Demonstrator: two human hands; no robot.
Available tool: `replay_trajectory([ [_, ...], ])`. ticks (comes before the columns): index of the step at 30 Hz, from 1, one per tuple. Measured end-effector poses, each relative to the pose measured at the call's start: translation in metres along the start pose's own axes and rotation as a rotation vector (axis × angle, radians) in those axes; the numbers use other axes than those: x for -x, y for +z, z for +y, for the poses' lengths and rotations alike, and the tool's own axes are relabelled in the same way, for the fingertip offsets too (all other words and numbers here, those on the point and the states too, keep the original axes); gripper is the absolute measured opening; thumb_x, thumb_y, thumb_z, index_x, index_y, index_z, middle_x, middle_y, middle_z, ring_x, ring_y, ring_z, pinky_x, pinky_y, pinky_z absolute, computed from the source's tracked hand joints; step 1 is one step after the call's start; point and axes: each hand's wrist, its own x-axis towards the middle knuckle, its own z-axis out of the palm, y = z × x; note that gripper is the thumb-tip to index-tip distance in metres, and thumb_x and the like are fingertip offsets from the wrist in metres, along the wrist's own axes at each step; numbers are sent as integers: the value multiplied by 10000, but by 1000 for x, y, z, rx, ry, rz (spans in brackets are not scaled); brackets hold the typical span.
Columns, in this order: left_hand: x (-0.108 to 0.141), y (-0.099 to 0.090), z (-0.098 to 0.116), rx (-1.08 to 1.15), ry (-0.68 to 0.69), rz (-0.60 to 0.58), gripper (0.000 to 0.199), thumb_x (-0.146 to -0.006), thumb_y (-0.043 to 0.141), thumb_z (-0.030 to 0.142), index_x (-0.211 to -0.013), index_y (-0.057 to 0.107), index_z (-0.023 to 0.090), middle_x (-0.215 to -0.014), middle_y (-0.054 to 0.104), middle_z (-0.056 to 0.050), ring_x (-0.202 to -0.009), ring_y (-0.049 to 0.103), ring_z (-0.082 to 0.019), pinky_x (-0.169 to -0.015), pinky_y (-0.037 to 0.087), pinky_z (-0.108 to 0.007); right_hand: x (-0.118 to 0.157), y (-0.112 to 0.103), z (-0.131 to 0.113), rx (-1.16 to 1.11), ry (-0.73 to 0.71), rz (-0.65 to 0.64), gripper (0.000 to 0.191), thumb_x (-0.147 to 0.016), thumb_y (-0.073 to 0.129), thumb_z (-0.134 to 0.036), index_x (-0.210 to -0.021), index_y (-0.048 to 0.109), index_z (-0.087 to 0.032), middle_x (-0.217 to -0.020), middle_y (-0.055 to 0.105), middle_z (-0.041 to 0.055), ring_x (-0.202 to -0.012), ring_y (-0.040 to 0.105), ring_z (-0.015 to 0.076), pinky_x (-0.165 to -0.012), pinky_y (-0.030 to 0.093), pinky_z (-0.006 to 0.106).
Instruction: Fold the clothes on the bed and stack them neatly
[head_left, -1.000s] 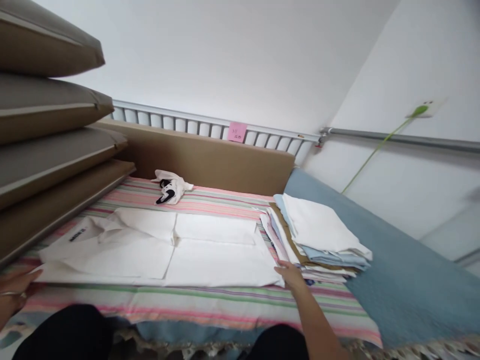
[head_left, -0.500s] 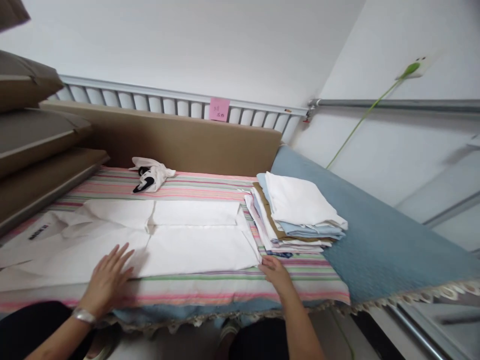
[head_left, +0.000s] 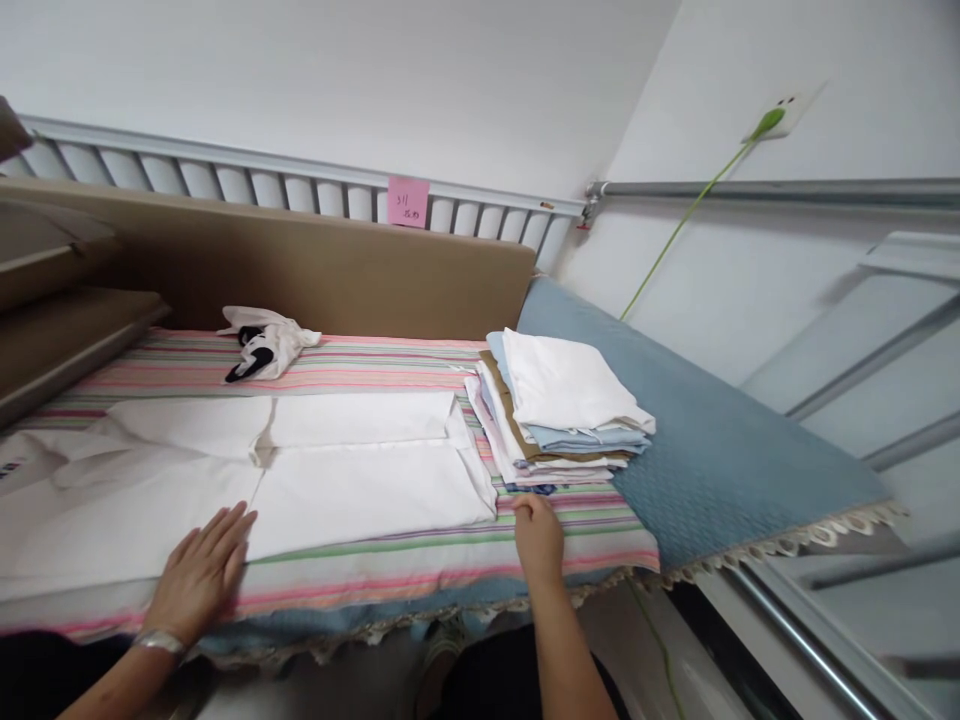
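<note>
A white shirt [head_left: 360,480] lies spread lengthwise, folded into a long strip, its collar end with a label at the far left. My left hand [head_left: 199,575] rests flat on its near edge, fingers stretched out. My right hand [head_left: 538,540] is closed in a loose fist just right of the shirt's near right corner, apart from it, and nothing shows in its fingers. Beyond my right hand stands a stack of folded clothes [head_left: 562,460], white, light blue and brown, with a white folded piece [head_left: 574,380] on top.
A crumpled white and black cloth [head_left: 270,345] lies behind the shirt on the striped sheet [head_left: 390,365]. Brown padded boards [head_left: 75,340] are stacked at the left, and another brown board [head_left: 337,270] leans before the radiator [head_left: 300,190]. Blue quilted cover [head_left: 720,470] extends rightward.
My right hand has come off the shirt's right corner and curled closed. My left hand still lies on the shirt, now flatter. The view has shifted to the right.
</note>
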Motion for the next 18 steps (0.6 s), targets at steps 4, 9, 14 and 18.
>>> replay_trajectory([
  [4, 0, 0, 1, 0, 9, 3, 453, -854, 320, 341, -1245, 477, 174, -1331, 461, -80, -1229, 391, -252, -970, 303, -427, 5, 5, 2, 2, -53, -52, 198, -681, 430, -173, -813, 574, -200, -883, 598, 50, -839, 553, 186, -767, 412, 278],
  [9, -1, -3, 4, 13, 7, 13, 452, -851, 313, 323, -1230, 493, 153, -1321, 470, -94, -1219, 398, -261, -969, 303, -440, 10, 28, -2, 161, -195, -116, 232, -667, 474, -121, -857, 594, -178, -1136, 553, 108, -1096, 472, 229, -950, 347, 318],
  [14, 0, -1, 3, 19, 3, 12, 450, -846, 322, 327, -1227, 495, 163, -1328, 463, -88, -1223, 395, -258, -979, 292, -443, 5, 30, -4, 217, -174, -88, 238, -714, 430, -111, -869, 605, -154, -1106, 579, 112, -1057, 493, 232, -944, 359, 329],
  [18, 2, 3, 0, 28, -9, -7, 459, -844, 330, 339, -1248, 474, 175, -1344, 446, -77, -1237, 380, -249, -1000, 271, -436, 5, 26, -6, 254, -193, -73, 258, -721, 431, -114, -901, 613, -151, -1107, 586, 102, -1047, 493, 234, -937, 360, 332],
])
